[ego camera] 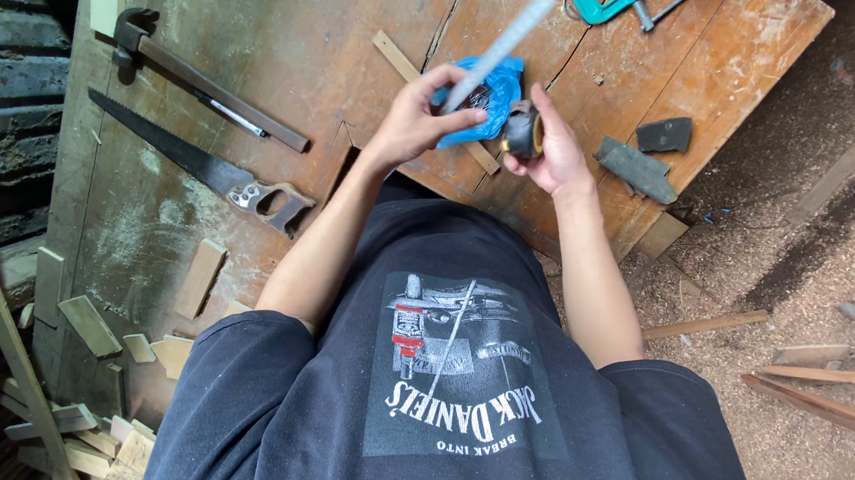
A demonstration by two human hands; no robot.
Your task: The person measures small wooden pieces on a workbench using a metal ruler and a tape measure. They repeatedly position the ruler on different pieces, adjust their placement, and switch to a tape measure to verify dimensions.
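From above, the person's right hand (552, 151) grips a dark round tape measure case (523, 129), while the left hand (414, 121) pinches the pale blade (504, 46) drawn out and slanting up and away. Under both hands lies a blue bag (490, 100), possibly holding something dark. If the pinch slips, the blade could snap back onto the fingers. The table (334, 46) edge runs close below the right wrist; dark blocks (643, 160) sit right of the hands, a handsaw (202, 171) well left, leaving clear air above.
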